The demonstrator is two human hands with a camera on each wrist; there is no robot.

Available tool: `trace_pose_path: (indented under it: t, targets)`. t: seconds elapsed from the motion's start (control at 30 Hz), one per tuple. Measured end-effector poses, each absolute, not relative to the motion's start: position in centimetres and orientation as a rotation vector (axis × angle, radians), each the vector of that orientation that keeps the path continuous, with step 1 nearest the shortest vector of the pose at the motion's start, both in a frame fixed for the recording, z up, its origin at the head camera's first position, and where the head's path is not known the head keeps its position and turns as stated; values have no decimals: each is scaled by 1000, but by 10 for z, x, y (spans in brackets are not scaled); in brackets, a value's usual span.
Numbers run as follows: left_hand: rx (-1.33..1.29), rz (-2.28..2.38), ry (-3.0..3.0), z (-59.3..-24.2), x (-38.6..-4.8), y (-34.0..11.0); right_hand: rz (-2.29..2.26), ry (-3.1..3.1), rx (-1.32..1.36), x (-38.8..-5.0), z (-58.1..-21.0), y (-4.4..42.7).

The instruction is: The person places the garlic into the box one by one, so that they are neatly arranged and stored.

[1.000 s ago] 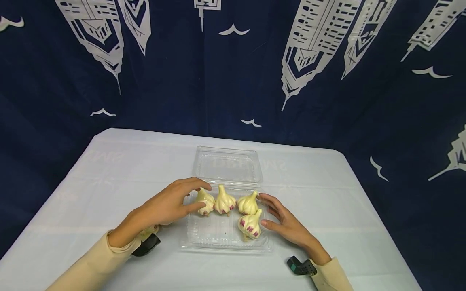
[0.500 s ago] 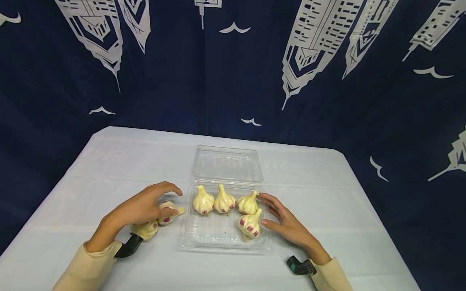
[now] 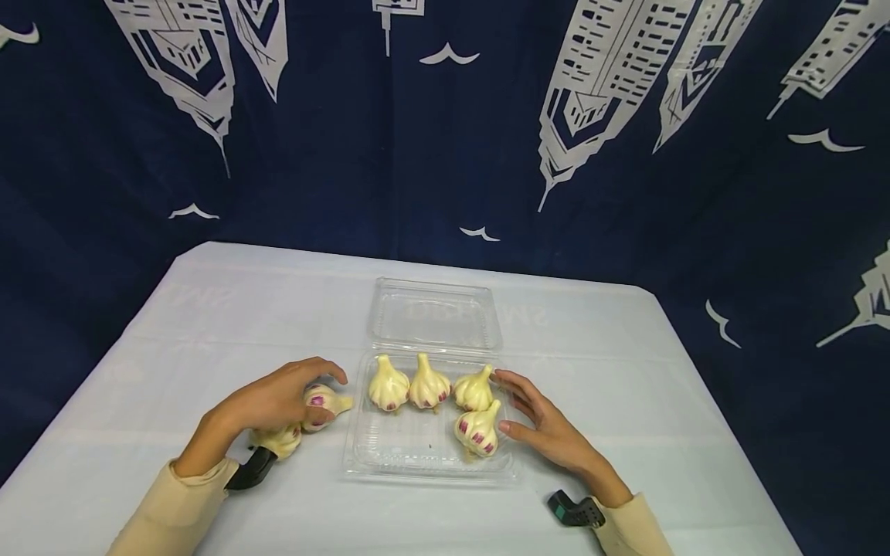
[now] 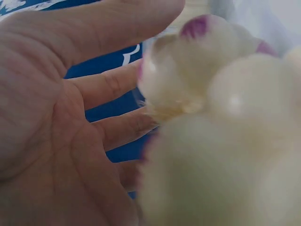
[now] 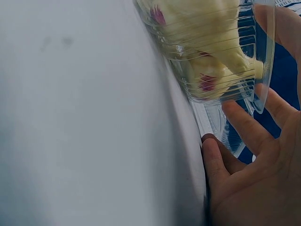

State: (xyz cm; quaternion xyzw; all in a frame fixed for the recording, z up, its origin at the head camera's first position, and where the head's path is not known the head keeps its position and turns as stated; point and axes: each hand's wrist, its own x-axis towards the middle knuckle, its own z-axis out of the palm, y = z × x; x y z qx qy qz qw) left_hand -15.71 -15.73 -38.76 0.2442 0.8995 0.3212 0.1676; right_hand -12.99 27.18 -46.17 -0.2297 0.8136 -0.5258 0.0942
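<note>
My left hand (image 3: 271, 398) is over a garlic bulb (image 3: 323, 404) on the table left of the clear container (image 3: 410, 455), its fingers spread behind the bulb and its thumb in front. In the left wrist view the fingers (image 4: 110, 87) lie behind the bulb (image 4: 174, 70); contact is unclear. A second outside bulb (image 3: 280, 442) is partly under the left wrist. Three bulbs line the container's back, one of them here (image 3: 389, 384), and another (image 3: 477, 429) lies at its right front. At the container's right side (image 5: 265, 52), my right hand (image 3: 549, 432) rests with relaxed fingers.
The container's transparent lid (image 3: 434, 315) lies folded back behind it on the white tablecloth (image 3: 591, 347). A dark blue cloth (image 3: 334, 154) with white building prints hangs beyond the table. Each wrist wears a black device.
The left hand has moved left from the container's back-left bulb to the bulb outside, then lowered slightly around it. The back-left bulb stays in the container. My right hand has hardly moved.
</note>
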Motion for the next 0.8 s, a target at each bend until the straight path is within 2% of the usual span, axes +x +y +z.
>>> trace_pose_path:
  t: [0.3, 0.8]
  targets:
    - [740, 912, 2525, -397, -156, -158, -1552, 2414, -677, -130, -462, 272]
    - [761, 904, 2532, -390, -158, -164, -1552, 2414, -698, -131, -461, 272]
